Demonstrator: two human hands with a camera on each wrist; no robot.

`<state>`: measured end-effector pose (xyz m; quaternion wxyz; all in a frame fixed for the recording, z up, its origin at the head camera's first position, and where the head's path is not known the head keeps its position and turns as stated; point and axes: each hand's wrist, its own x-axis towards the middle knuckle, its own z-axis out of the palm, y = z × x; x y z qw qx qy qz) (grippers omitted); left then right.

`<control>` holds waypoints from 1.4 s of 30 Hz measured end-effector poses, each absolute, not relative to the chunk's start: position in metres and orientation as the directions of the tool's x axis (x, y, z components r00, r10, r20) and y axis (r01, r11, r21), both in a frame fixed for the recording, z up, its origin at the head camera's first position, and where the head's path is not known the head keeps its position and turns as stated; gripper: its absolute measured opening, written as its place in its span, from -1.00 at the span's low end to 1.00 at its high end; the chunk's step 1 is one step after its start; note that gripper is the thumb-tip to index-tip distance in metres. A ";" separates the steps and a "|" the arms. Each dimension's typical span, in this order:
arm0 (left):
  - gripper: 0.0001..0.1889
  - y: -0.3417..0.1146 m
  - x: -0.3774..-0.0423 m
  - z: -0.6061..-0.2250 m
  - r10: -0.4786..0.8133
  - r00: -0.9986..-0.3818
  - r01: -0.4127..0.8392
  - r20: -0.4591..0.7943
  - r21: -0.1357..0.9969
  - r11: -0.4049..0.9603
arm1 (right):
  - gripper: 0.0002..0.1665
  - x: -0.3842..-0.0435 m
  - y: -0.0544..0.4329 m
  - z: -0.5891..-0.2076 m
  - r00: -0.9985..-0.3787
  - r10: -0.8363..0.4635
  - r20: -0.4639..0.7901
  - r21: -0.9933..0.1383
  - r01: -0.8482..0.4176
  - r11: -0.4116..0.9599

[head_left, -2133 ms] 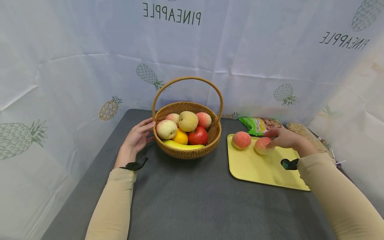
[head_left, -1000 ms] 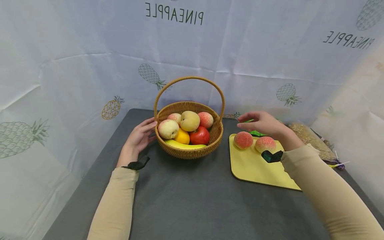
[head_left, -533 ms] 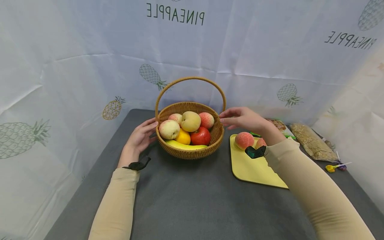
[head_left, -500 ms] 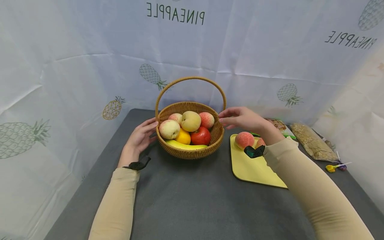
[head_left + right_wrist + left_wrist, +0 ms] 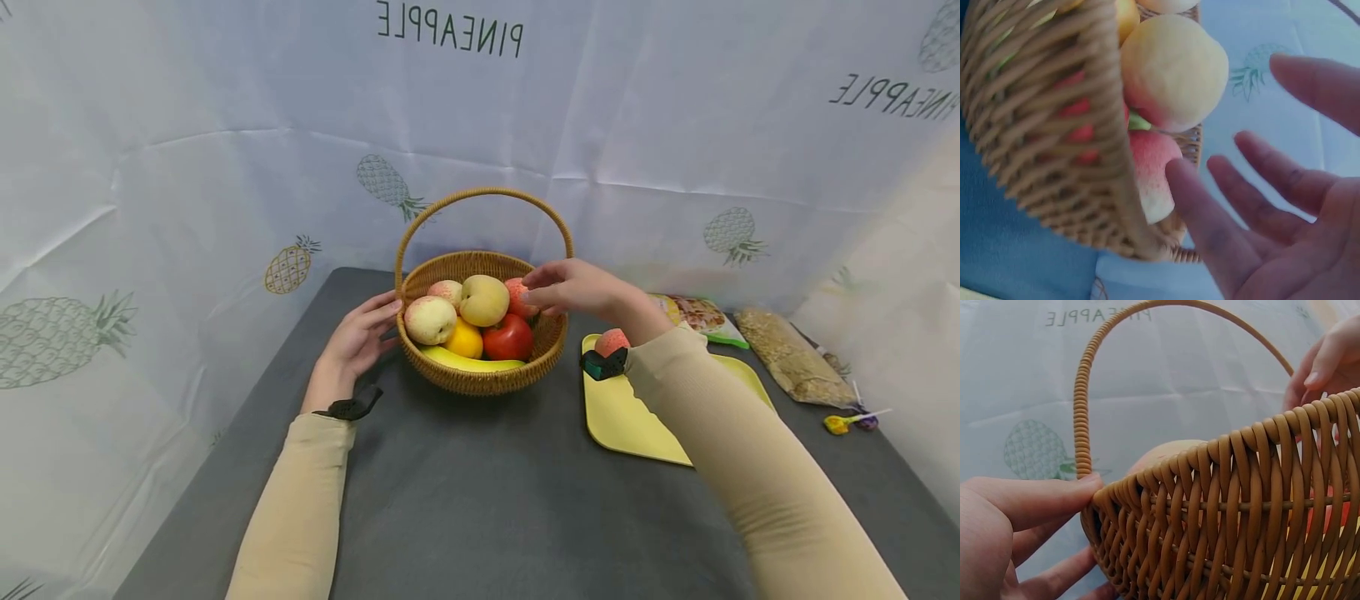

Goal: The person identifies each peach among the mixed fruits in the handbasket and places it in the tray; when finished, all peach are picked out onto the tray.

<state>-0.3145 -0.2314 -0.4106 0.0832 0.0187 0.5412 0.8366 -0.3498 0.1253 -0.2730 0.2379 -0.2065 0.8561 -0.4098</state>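
Note:
A brown wicker basket [image 5: 480,382] with a tall arched handle holds several fruits. Among them are a cream-coloured peach [image 5: 431,320], a yellow peach [image 5: 483,301], a red tomato-like fruit [image 5: 508,337], an orange-yellow fruit [image 5: 464,339] and a banana [image 5: 471,363]. My left hand [image 5: 358,337] touches the basket's left rim at the foot of the handle, fingers mostly straight. Over the right rim, my right hand [image 5: 581,290] has its fingers spread, close to a red-speckled peach [image 5: 1155,172]. Nothing is between its fingers in the right wrist view.
A yellow tray [image 5: 626,425] lies right of the basket, partly under my right arm, with a pinkish-red peach [image 5: 611,342] on it. Behind and beyond it are a green snack packet [image 5: 697,315], a bag of flakes [image 5: 789,357] and lollipops [image 5: 838,425]. A pineapple-print curtain [image 5: 630,100] hangs behind.
My right hand has moved left from a peach on the tray, past the basket's right rim, to above the fruit. The left hand stays at the basket's left rim.

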 end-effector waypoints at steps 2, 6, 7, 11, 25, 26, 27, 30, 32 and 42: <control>-0.43 -0.231 -0.315 -0.410 0.162 -0.985 -0.121 -0.060 0.907 -0.404 | -0.28 -0.351 0.122 -0.273 -0.801 -0.544 -0.250 -0.794 -0.152 0.588; -0.42 -0.230 -0.316 -0.410 0.164 -0.985 -0.123 -0.060 0.903 -0.411 | -0.28 -0.354 0.117 -0.273 -0.807 -0.523 -0.276 -0.784 -0.126 0.608; -0.42 -0.230 -0.316 -0.410 0.162 -0.985 -0.124 -0.061 0.903 -0.412 | -0.28 -0.355 0.116 -0.273 -0.807 -0.518 -0.284 -0.782 -0.118 0.612; -0.44 -0.230 -0.315 -0.410 0.156 -0.986 -0.123 -0.064 0.904 -0.410 | -0.29 -0.358 0.111 -0.274 -0.803 -0.509 -0.310 -0.782 -0.089 0.617; -0.43 -0.229 -0.314 -0.409 0.151 -0.986 -0.121 -0.064 0.905 -0.408 | -0.29 -0.366 0.086 -0.280 -0.807 -0.473 -0.352 -0.756 -0.053 0.653; -0.44 -0.229 -0.314 -0.409 0.151 -0.986 -0.121 -0.064 0.905 -0.408 | -0.28 -0.366 0.084 -0.280 -0.808 -0.470 -0.356 -0.755 -0.047 0.654; -0.44 -0.229 -0.314 -0.409 0.152 -0.986 -0.122 -0.064 0.905 -0.408 | -0.27 -0.367 0.082 -0.280 -0.809 -0.464 -0.360 -0.755 -0.040 0.655; -0.44 -0.229 -0.314 -0.409 0.151 -0.986 -0.123 -0.066 0.906 -0.406 | -0.26 -0.368 0.078 -0.281 -0.811 -0.449 -0.376 -0.758 -0.010 0.652; -0.43 -0.229 -0.313 -0.410 0.152 -0.986 -0.122 -0.065 0.907 -0.403 | -0.27 -0.369 0.075 -0.281 -0.813 -0.439 -0.382 -0.765 0.012 0.644; -0.45 -0.229 -0.314 -0.410 0.154 -0.987 -0.113 -0.053 0.906 -0.409 | -0.27 -0.373 0.064 -0.282 -0.823 -0.409 -0.393 -0.787 0.071 0.613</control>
